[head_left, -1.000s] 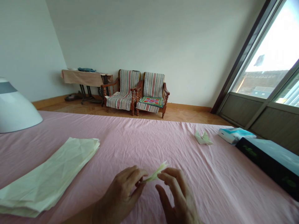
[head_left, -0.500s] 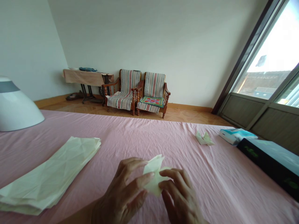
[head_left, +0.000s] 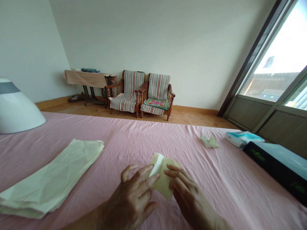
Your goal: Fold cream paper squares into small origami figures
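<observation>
A small folded piece of pale yellow paper (head_left: pixel 165 183) is at the front middle of the pink cloth, with a whiter strip along its upper left fold. My left hand (head_left: pixel 130 198) touches its left side with the tips of two fingers; the fingers are spread and the thumb stands apart from the paper. On the right, my right hand (head_left: pixel 187 191) has its bent fingers over the paper's right part, the thumb mostly hidden beneath them. Farther right on the cloth lies a small folded paper shape (head_left: pixel 210 141) with pointed corners.
A stack of creased pale paper sheets (head_left: pixel 55 177) lies at left, near a white cone-shaped object (head_left: pixel 20 111). At right are a blue-and-white packet (head_left: pixel 242 139) and a black-sided box (head_left: pixel 271 166). Two chairs (head_left: pixel 153 92) stand beyond the pink cloth (head_left: pixel 120 137).
The paper has been opened flatter and shows a wider squarish face. My right hand has shifted slightly right, and my left thumb has come away from the paper.
</observation>
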A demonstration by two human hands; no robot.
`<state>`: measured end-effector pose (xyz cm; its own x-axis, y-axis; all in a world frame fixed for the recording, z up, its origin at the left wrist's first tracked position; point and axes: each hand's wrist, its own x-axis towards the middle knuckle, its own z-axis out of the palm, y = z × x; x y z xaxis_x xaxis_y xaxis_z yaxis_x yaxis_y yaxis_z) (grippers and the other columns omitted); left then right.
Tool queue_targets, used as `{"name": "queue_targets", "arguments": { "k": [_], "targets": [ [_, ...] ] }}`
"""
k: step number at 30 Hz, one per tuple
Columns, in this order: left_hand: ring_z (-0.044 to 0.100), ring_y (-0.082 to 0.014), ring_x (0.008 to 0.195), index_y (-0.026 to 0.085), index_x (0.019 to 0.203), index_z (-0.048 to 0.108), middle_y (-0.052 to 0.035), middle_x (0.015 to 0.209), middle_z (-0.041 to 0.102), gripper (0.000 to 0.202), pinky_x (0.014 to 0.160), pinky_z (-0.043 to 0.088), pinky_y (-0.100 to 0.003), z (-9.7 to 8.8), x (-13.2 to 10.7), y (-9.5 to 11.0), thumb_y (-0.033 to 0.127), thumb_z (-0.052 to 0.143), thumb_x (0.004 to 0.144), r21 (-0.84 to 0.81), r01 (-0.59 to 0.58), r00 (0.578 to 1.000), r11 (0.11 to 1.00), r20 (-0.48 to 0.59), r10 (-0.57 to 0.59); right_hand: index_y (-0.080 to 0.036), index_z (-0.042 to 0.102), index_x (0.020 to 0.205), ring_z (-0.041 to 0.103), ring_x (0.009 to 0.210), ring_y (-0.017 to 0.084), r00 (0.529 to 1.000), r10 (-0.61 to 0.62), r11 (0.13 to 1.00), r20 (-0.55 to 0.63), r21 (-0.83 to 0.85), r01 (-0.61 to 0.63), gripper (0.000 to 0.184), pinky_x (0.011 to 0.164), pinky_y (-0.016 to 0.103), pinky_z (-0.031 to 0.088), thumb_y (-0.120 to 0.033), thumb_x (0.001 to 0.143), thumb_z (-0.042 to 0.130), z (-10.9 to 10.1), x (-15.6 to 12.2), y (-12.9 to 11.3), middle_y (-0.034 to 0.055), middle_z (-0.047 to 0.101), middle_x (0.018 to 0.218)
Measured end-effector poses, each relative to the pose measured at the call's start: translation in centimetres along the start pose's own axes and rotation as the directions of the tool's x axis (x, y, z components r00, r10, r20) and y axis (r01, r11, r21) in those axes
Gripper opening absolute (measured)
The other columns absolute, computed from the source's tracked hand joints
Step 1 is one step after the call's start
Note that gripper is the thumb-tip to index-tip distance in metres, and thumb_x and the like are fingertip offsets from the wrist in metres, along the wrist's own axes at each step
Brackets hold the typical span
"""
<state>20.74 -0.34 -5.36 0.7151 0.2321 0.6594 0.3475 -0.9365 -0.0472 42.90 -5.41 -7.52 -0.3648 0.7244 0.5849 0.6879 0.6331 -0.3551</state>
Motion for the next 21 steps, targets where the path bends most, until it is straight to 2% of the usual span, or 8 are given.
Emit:
{"name": "queue_targets", "arguments": {
  "k": [3,6,9,12,15,18,21],
  "targets": [
    [0.045,-0.0272,0.125,0.018,0.076,0.064,-0.0041,0.110,0.069,0.017,0.107,0.012,-0.051,0.3,-0.2,-0.1,0.025,0.061,0.091,-0.025,0.051,0.998,0.998,0.037,-0.050,-0.022,0.047,0.086,0.046,0.125,0.020,0.998,0.057,0.997,-0.019,0.054,-0.056,0.025,0.096,0.036,0.047,0.002,0.087,0.038,0.5,0.0,0.9,0.0086,0.062,0.110],
    [0.046,-0.0257,0.122,0.018,0.084,0.064,-0.0056,0.113,0.067,0.014,0.106,0.018,-0.050,0.5,0.0,-0.4,0.015,0.053,0.093,-0.058,0.112,0.990,0.992,0.087,-0.107,-0.021,0.051,0.093,0.053,0.117,0.020,0.996,0.080,0.995,-0.035,0.065,-0.078,0.022,0.090,0.034,0.050,-0.002,0.089,0.043,0.7,0.1,1.3,0.0079,0.064,0.104],
    [0.046,-0.0258,0.122,0.018,0.092,0.065,-0.0078,0.118,0.064,0.022,0.101,0.027,-0.048,0.3,0.4,-0.5,0.008,0.045,0.093,-0.032,0.147,0.982,0.989,0.129,-0.141,-0.021,0.058,0.102,0.053,0.115,0.023,0.997,0.080,0.995,-0.016,-0.052,-0.081,0.022,0.089,0.041,0.050,-0.006,0.091,0.046,0.6,0.2,0.9,0.0100,0.063,0.111],
    [0.041,-0.0281,0.127,0.018,0.091,0.064,-0.0079,0.122,0.061,0.024,0.099,0.029,-0.049,0.0,0.8,-0.6,0.005,0.044,0.091,0.000,0.160,0.972,0.987,0.176,-0.157,-0.019,0.062,0.101,0.056,0.106,0.024,0.998,0.057,0.990,-0.022,-0.127,-0.059,0.020,0.084,0.043,0.051,-0.009,0.092,0.048,0.6,0.3,0.2,0.0109,0.064,0.108],
    [0.041,-0.0285,0.127,0.018,0.093,0.064,-0.0072,0.119,0.063,0.024,0.102,0.023,-0.051,0.1,0.5,-0.6,0.004,0.045,0.090,-0.012,0.139,0.977,0.990,0.164,-0.135,-0.019,0.064,0.099,0.058,0.103,0.021,0.998,0.063,0.998,-0.026,-0.025,-0.064,0.021,0.080,0.036,0.053,-0.008,0.093,0.048,0.5,0.4,0.2,0.0093,0.065,0.103],
    [0.055,-0.0233,0.110,0.019,0.095,0.064,-0.0038,0.097,0.068,0.020,0.103,0.021,-0.048,0.5,0.1,-0.4,0.007,0.047,0.092,-0.101,0.106,0.987,0.989,0.135,-0.092,-0.021,0.066,0.098,0.058,0.105,0.019,0.996,0.064,0.993,-0.064,0.104,-0.057,0.022,0.082,0.033,0.053,-0.011,0.094,0.047,0.3,0.4,1.0,0.0078,0.067,0.099],
    [0.059,-0.0181,0.087,0.019,0.094,0.063,-0.0012,0.084,0.066,0.016,0.098,0.027,-0.043,0.6,0.0,0.1,0.011,0.050,0.093,-0.188,0.084,0.981,0.979,0.185,-0.049,-0.021,0.067,0.094,0.060,0.103,0.018,0.995,0.076,0.987,-0.062,0.145,-0.066,0.020,0.082,0.033,0.052,-0.016,0.095,0.048,-0.1,0.2,2.1,0.0073,0.068,0.098]
  ]
}}
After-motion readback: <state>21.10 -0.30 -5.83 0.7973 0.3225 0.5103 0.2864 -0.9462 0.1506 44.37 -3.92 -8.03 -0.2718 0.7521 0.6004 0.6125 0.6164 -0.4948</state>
